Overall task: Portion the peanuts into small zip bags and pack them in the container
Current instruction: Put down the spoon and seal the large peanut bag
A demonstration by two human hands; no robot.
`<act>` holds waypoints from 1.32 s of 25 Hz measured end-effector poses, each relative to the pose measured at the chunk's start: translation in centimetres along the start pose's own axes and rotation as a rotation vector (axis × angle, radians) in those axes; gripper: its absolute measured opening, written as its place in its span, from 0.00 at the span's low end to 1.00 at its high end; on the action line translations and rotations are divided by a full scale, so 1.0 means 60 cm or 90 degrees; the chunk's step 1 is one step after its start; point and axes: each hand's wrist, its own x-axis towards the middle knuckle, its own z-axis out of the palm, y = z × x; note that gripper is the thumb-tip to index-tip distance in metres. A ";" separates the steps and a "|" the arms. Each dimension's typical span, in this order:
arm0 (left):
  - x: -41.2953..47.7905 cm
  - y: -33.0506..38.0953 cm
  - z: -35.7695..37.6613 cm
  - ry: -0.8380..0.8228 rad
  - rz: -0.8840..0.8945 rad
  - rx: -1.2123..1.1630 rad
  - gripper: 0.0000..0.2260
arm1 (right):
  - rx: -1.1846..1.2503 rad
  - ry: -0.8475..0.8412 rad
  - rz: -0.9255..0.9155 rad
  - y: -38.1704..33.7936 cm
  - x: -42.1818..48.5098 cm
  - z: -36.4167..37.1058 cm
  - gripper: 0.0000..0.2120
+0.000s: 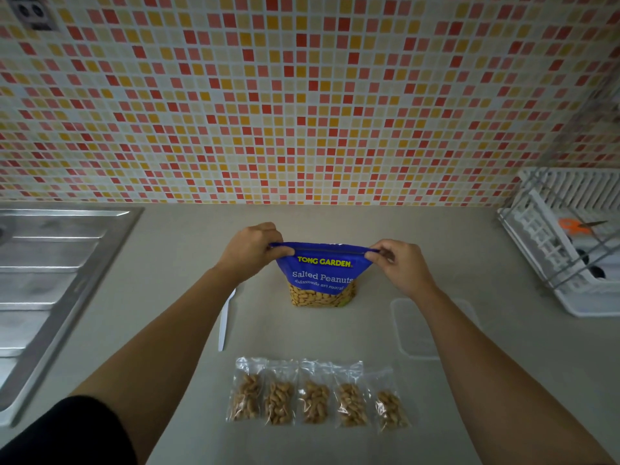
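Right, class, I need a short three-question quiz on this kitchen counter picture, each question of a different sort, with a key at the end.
1. How many filled small zip bags lie in the row nearest the camera?
2. True or false: the left hand and the right hand each pinch a top corner of the blue Salted Peanuts bag.
3. Which thing lies under the right forearm: (a) the white plastic spoon, (b) the clear container, (c) the dish rack?

Key: 1. five. 2. true. 3. b.
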 end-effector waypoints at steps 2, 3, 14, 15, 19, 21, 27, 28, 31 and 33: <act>-0.024 0.003 0.024 0.033 -0.162 -0.196 0.18 | 0.103 0.038 0.071 0.003 -0.020 0.022 0.17; -0.040 0.005 0.045 0.038 -0.243 -0.292 0.22 | 0.175 0.026 0.130 0.008 -0.035 0.037 0.27; -0.070 0.035 0.193 0.050 -0.415 -0.524 0.26 | 0.265 0.010 0.186 0.036 -0.077 0.168 0.26; -0.062 0.033 0.191 0.059 -0.408 -0.509 0.25 | 0.271 0.026 0.182 0.034 -0.067 0.172 0.24; 0.019 -0.012 0.167 0.067 -0.388 -0.499 0.24 | 0.235 0.038 0.146 0.034 0.026 0.180 0.23; 0.081 -0.043 0.158 0.069 -0.396 -0.504 0.24 | 0.201 0.037 0.142 0.044 0.095 0.188 0.26; 0.228 -0.126 0.168 0.083 -0.418 -0.524 0.26 | 0.160 0.040 0.129 0.087 0.258 0.230 0.30; 0.242 -0.137 0.171 0.083 -0.420 -0.529 0.26 | 0.160 0.039 0.129 0.094 0.275 0.238 0.31; 0.270 -0.157 0.179 0.080 -0.412 -0.543 0.26 | 0.165 0.043 0.123 0.108 0.305 0.255 0.33; 0.281 -0.165 0.180 0.078 -0.402 -0.552 0.27 | 0.159 0.046 0.112 0.109 0.315 0.261 0.37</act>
